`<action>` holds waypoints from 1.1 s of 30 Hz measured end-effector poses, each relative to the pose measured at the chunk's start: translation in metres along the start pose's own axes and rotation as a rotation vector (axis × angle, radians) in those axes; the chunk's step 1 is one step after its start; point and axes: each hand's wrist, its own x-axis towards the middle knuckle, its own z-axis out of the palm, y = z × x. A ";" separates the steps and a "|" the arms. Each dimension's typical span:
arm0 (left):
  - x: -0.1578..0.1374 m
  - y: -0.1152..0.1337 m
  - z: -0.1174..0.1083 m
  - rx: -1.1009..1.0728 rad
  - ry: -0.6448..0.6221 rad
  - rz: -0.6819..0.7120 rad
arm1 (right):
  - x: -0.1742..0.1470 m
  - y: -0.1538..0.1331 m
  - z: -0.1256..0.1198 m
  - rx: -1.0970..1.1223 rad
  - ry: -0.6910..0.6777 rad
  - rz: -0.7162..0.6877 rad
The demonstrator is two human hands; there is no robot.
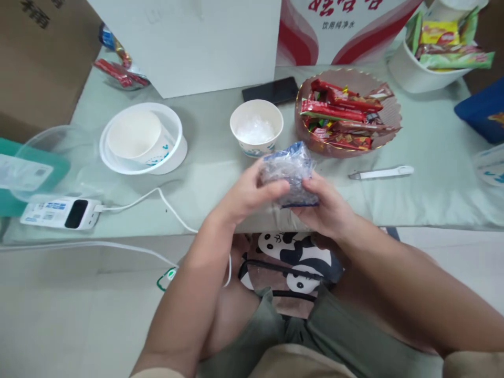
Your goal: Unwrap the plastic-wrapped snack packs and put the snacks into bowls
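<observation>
Between my two hands is a small block-shaped package (290, 170) in crinkled clear plastic, with blue showing at its top and bottom edges. My left hand (255, 189) grips its left side, the thumb lying across the front. On the right side, my right hand (326, 202) holds it with the thumb pressed near the edge. What is inside the wrapping I cannot make out. Just behind the package stands a paper bowl (256, 123) with clear crumpled plastic in it. A white utility knife (381, 172) lies on the cloth to the right of my right hand.
A pinkish scalloped bowl (388, 126) holds red-wrapped snacks; a dark phone (271, 90) lies behind. At left are a white tub (179, 157) with a paper bowl inside, a clear lid (82, 144) and a white cabled device (59, 212). A white snack bucket (421, 73) stands back right.
</observation>
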 end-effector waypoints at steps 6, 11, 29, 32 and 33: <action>0.006 -0.014 0.019 0.073 0.092 -0.037 | -0.020 -0.023 -0.049 -0.581 0.217 -0.194; 0.010 -0.018 0.012 0.245 0.177 -0.152 | -0.036 -0.041 -0.119 -1.018 0.563 -0.127; 0.021 -0.027 0.020 0.373 0.207 -0.142 | -0.062 -0.039 -0.131 -1.001 0.166 0.015; 0.021 -0.028 0.022 0.391 0.160 -0.131 | -0.059 -0.038 -0.095 -0.817 0.047 0.062; 0.021 -0.028 0.023 0.395 0.143 -0.131 | -0.057 -0.036 -0.087 -0.782 0.024 0.072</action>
